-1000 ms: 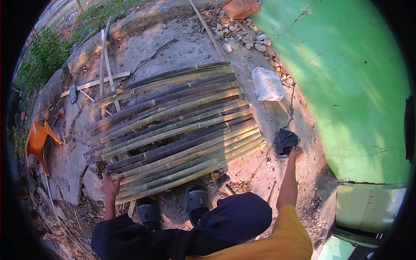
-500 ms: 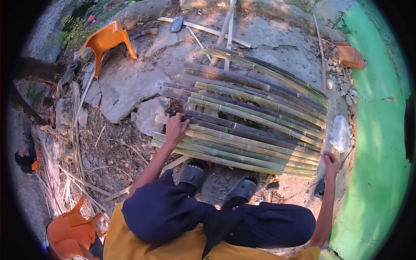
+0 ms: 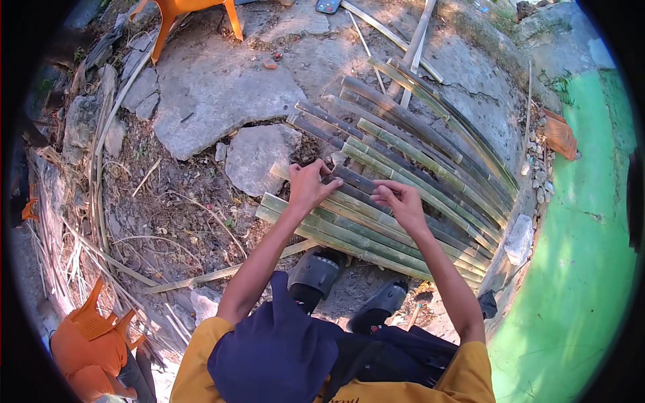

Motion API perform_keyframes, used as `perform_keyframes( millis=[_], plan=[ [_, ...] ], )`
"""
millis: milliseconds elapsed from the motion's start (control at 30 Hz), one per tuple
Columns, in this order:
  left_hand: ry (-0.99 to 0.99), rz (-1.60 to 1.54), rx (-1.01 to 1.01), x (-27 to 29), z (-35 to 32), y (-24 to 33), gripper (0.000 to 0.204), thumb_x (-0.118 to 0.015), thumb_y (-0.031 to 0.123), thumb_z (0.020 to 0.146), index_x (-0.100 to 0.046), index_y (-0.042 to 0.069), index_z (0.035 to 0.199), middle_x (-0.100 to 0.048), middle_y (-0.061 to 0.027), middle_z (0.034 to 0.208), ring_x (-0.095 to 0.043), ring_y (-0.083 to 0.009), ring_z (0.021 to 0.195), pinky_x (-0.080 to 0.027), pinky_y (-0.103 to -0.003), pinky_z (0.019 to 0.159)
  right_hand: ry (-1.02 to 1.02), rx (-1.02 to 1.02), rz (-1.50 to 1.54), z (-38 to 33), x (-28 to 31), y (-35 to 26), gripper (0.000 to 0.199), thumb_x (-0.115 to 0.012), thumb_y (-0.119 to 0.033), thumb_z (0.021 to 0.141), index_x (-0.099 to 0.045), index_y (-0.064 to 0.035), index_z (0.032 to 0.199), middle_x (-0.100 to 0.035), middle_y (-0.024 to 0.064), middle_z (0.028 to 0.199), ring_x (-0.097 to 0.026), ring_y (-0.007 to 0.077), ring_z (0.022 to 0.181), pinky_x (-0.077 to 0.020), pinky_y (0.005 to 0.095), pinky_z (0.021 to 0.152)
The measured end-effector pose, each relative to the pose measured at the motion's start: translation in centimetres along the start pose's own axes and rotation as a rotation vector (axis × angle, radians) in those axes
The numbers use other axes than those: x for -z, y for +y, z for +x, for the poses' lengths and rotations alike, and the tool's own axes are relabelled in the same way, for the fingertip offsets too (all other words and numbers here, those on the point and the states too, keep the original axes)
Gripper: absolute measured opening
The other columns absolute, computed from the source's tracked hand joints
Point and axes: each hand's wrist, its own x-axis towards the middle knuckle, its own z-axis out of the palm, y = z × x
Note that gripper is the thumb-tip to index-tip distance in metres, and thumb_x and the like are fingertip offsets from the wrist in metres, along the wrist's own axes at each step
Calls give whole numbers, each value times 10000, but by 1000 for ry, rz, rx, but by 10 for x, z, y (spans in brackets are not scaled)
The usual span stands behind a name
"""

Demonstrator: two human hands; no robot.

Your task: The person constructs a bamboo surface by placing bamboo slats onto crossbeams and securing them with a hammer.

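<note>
Split bamboo slats (image 3: 396, 146), green and dark brown, lie side by side on the ground in front of me, fanned apart at their left ends and closer at the right. My left hand (image 3: 311, 186) is at the left end of a dark bamboo slat (image 3: 354, 180), fingers curled round it. Just to the right, my right hand (image 3: 402, 203) hovers over or touches the same slat. Its thumb and fingers are pinched together, and whatever they hold is too small to make out. Pale green slats (image 3: 349, 245) lie nearest my feet.
A white stone (image 3: 519, 240) sits by the slats' right ends, beside a green surface (image 3: 571, 269). Broken concrete slabs (image 3: 222, 101) lie to the left. An orange chair (image 3: 176, 9) and a phone (image 3: 328, 6) are at the far side. A person in orange (image 3: 91, 349) is at lower left.
My right hand has come from the slats' right ends to the left part, close to my left hand. My left hand has shifted onto a dark slat's end. The view has turned left.
</note>
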Motion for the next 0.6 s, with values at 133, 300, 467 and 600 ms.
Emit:
perform_keyframes(
  millis=[133,300,467,600],
  plan=[
    [-42,8,40,1,4,0,431,-886,425,821,-701,69,976,-727,-91,889,-693,-307,924,-344,-460,1047,238,221,-85,19,-47,21,196,-720,-75,1024,-808,-22,1192,-762,74,1012,-725,113,855,-583,251,730],
    [19,-42,-37,-16,1,-11,471,-868,332,843,-622,58,1137,-726,-116,910,-693,-327,915,-377,-486,1043,438,304,-104,24,-83,48,196,-753,-59,990,-811,1,1167,-778,94,1011,-735,127,867,-596,271,770],
    [107,-254,-54,-22,2,-3,679,-854,197,835,-481,62,1387,-717,-150,922,-694,-357,919,-418,-517,996,582,236,41,21,-98,58,113,-788,-18,947,-790,25,1052,-816,103,993,-781,155,914,-625,295,834],
    [38,-211,-33,-22,2,-5,772,-854,149,817,-420,61,1450,-720,-170,987,-688,-379,924,-436,-497,954,567,285,-27,19,-100,60,87,-803,-18,937,-778,30,1005,-825,104,974,-782,152,899,-627,293,831]
  ],
)
